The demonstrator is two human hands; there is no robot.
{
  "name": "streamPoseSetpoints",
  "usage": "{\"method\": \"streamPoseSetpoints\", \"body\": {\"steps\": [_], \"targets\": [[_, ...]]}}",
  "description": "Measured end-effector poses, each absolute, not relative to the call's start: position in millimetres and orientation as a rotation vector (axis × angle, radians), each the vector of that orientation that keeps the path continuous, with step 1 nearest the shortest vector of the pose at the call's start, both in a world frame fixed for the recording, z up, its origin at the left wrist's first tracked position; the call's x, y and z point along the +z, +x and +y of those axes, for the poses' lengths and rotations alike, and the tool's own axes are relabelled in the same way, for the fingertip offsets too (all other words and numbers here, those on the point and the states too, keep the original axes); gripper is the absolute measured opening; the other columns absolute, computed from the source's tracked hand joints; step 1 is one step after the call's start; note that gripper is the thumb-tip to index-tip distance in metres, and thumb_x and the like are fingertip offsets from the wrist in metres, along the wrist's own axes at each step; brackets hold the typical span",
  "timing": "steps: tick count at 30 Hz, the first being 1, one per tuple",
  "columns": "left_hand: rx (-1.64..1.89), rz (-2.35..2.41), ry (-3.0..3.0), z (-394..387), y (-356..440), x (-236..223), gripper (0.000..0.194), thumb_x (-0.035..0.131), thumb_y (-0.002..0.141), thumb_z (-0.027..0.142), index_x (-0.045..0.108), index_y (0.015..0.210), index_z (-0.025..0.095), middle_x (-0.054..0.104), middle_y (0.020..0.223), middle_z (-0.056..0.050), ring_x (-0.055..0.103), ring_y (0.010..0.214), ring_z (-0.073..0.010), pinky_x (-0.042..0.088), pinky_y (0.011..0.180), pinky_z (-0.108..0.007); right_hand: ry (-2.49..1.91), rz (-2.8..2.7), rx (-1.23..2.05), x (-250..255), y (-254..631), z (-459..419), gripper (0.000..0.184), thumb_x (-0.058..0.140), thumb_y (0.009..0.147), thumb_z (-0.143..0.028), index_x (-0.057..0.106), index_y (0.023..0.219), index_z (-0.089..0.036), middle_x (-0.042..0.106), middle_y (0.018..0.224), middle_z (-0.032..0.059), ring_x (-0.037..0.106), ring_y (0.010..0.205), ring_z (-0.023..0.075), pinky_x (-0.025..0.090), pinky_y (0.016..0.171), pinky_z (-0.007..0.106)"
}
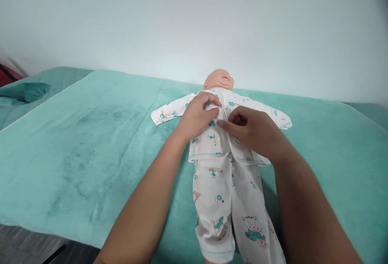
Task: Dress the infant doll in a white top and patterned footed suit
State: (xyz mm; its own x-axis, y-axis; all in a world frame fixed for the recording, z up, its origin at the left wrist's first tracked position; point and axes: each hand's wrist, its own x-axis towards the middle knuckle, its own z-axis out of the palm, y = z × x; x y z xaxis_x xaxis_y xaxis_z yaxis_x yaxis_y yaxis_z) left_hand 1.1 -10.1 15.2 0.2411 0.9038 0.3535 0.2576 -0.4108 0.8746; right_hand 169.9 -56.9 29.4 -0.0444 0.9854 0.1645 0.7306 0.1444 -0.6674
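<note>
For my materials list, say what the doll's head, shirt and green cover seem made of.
Doll's head: probably vinyl, smooth and faintly shiny. Shirt: matte printed fabric, perhaps cotton, softly creased. Green cover: likely plush, its nap showing darker patches.

Plain white wall (151,21) across the back, kinda dimmer toward the top right. Fuzzy teal cover (69,146) runs back to it, over a darker green layer (62,74). Grey floor (18,243) peeks out bottom left, plus some red thing (6,79) at the left edge.
</note>
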Motion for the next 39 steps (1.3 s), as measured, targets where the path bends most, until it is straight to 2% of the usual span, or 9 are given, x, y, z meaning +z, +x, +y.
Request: {"method": "streamPoseSetpoints", "body": {"steps": [2,6,11,14,20,25,28,39], "targets": [[1.133,1.098,1.913,-15.0,-4.6,22.1,0.015,0.055,0.078,0.01,0.066,0.082,0.02,0.067,0.1,-0.002,0.059,0.096,-0.0165,0.046,0.088,-0.03,-1.721,-1.941,0.492,34.1,168.5,-63.7,0.038,0.071,0.075,-0.054,0.052,0.066,-0.022,0.056,0.06,-0.0018,0.043,0.051,0.0117,0.03,0.046,0.028],[0.92,1.037,1.962,-25.2,-12.3,33.1,0.014,0.056,0.084,0.022,0.069,0.084,0.019,0.068,0.09,-0.001,0.057,0.079,-0.0138,0.045,0.071,-0.028,-1.776,-2.043,0.526,37.5,174.3,-66.2,0.033,0.062,0.084,-0.044,0.049,0.064,-0.021,0.054,0.06,-0.0022,0.04,0.051,0.0109,0.027,0.047,0.027],[0.728,0.983,2.004,-29.5,-12.4,37.8,0.016,0.063,0.082,0.034,0.07,0.082,0.02,0.063,0.079,0.0,0.052,0.07,-0.0123,0.038,0.059,-0.025,-1.557,-1.916,0.964,32.9,194.0,-57.6,0.026,0.061,0.087,-0.043,0.062,0.075,-0.021,0.057,0.065,-0.0009,0.049,0.057,0.0119,0.037,0.052,0.026],[0.698,0.985,2.019,-28.9,-11.4,37.6,0.013,0.064,0.081,0.031,0.07,0.082,0.02,0.062,0.078,0.001,0.051,0.07,-0.0118,0.037,0.059,-0.025,-1.418,-1.76,1.114,27.7,198.7,-53.4,0.023,0.064,0.087,-0.041,0.065,0.076,-0.02,0.054,0.06,-0.002,0.049,0.055,0.0106,0.039,0.053,0.025],[0.746,0.895,1.86,-30.9,-11.5,41.1,0.015,0.064,0.084,0.031,0.069,0.082,0.017,0.065,0.077,0.001,0.054,0.069,-0.0106,0.04,0.06,-0.023,-1.231,-1.593,1.165,20.3,193.8,-50.5,0.026,0.07,0.085,-0.043,0.065,0.073,-0.02,0.054,0.06,-0.002,0.049,0.053,0.0092,0.039,0.05,0.023],[0.797,0.813,1.697,-30.0,-10.8,40.2,0.008,0.068,0.081,0.022,0.071,0.086,0.016,0.07,0.086,-0.002,0.062,0.08,-0.0125,0.047,0.071,-0.025,-1.217,-1.547,1.189,17.9,193.4,-49.1,0.028,0.073,0.081,-0.046,0.066,0.073,-0.02,0.055,0.059,-0.0023,0.049,0.052,0.0088,0.039,0.049,0.022],[0.809,0.773,1.648,-27.3,-11.0,36.3,0.011,0.072,0.078,0.02,0.069,0.088,0.016,0.07,0.085,-0.002,0.063,0.081,-0.0129,0.049,0.075,-0.027,-1.221,-1.548,1.204,18.0,194.1,-48.7,0.029,0.073,0.082,-0.046,0.065,0.072,-0.02,0.056,0.059,-0.0018,0.051,0.052,0.0091,0.04,0.049,0.022],[0.797,0.812,1.64,-25.6,-8.6,34.4,0.013,0.072,0.077,0.02,0.064,0.086,0.016,0.065,0.077,0.0,0.061,0.071,-0.0106,0.048,0.068,-0.026,-1.204,-1.572,1.245,17.1,196.0,-47.6,0.032,0.071,0.084,-0.048,0.063,0.072,-0.019,0.06,0.057,-0.0005,0.052,0.051,0.0099,0.039,0.049,0.023]]}}
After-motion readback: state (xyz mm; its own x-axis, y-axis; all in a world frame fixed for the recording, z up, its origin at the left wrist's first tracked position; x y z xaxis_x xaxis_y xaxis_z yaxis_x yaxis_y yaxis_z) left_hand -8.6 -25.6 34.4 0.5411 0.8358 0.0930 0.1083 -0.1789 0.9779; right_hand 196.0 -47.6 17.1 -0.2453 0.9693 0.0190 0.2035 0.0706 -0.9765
